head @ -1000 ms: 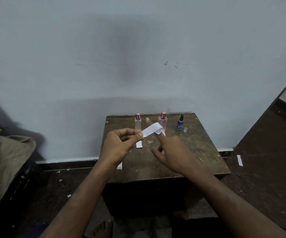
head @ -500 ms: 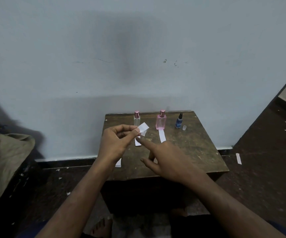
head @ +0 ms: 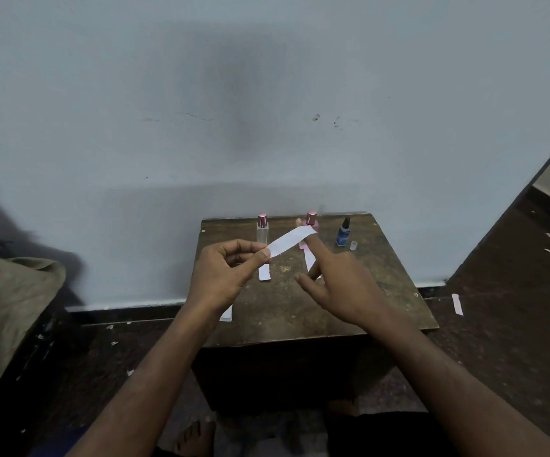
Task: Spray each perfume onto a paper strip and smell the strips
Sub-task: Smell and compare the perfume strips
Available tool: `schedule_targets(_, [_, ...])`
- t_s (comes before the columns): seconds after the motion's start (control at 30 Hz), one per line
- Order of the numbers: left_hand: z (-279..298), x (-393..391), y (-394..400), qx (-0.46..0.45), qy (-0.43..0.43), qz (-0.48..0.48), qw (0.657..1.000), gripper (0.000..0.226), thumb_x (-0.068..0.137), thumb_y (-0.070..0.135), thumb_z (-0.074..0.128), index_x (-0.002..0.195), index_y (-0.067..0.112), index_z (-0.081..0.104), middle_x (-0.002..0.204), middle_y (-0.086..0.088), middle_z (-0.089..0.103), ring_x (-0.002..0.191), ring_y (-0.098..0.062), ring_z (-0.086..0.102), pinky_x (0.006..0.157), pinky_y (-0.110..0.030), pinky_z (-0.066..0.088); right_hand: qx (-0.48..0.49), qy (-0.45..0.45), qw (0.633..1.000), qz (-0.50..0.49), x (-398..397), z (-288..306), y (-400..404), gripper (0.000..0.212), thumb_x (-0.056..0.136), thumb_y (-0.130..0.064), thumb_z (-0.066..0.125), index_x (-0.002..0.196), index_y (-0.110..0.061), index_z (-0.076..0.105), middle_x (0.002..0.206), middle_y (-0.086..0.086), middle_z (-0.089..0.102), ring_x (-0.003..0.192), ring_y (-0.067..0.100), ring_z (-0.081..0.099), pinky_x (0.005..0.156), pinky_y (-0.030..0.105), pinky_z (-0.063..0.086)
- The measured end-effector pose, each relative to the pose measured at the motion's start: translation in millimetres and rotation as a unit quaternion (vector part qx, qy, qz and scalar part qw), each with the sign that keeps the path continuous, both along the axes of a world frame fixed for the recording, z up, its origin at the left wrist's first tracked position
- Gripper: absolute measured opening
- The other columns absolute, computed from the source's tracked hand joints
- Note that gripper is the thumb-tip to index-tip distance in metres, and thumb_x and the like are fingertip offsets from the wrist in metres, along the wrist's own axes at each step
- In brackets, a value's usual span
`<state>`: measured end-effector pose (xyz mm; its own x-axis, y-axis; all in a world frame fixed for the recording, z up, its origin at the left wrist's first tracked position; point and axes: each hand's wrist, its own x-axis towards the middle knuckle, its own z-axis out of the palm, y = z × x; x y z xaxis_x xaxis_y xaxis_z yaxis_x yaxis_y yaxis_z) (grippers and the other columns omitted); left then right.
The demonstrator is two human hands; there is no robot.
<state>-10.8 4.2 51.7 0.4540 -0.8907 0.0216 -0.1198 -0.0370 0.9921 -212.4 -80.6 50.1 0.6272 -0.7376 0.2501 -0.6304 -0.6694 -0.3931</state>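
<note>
Strip (head: 289, 243) pinched at its near end by left hand (head: 224, 275), long axis running up-right toward the pink bottle (head: 310, 225); right hand (head: 339, 285), fingers straight, props the far end, nearest the blue bottle (head: 343, 233) on the table (head: 382, 291).

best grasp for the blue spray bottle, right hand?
Pinch the blue spray bottle round its body from the front-right. It stands upright, nozzle uncovered; the pink bottle crowds its left, the small clear cap sits right of its base.
</note>
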Motion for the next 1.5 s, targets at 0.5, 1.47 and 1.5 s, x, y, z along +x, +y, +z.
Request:
schedule_targets(0.5, [-4,0,-1,0.011,-0.045,-0.037,0.998,0.009,0.088,0.034,0.085,0.095,0.030,0.084,0.088,0.006,0.083,0.083,-0.008,0.076,0.087,-0.039,0.057,0.510,-0.403,0.758,-0.052,-1,31,-1,0.033,0.105,-0.032,0.054,0.118,-0.015,0.079,0.112,0.007,0.080,0.060,0.020,0.069,0.057,0.028,0.055])
schedule_targets(1.47, [5,11,5,0.040,-0.140,-0.037,0.989,0.012,0.089,0.037,0.082,0.098,0.029,0.083,0.085,0.016,0.081,0.084,0.001,0.075,0.067,-0.005,0.050,0.477,-0.323,0.813,-0.092,-28,22,-23,0.020,0.089,-0.006,0.080,0.104,0.006,0.076,0.086,0.016,0.079,0.060,0.010,0.064,0.066,0.023,0.061])
schedule_targets(1.5, [5,11,5,0.042,-0.140,-0.035,0.989,0.012,0.089,0.037,0.082,0.098,0.028,0.083,0.085,0.016,0.081,0.083,0.003,0.075,0.067,-0.004,0.050,0.477,-0.322,0.812,-0.094,-28,22,-23,0.019,0.088,-0.006,0.080,0.104,0.006,0.076,0.087,0.017,0.079,0.060,0.010,0.064,0.066,0.024,0.062])
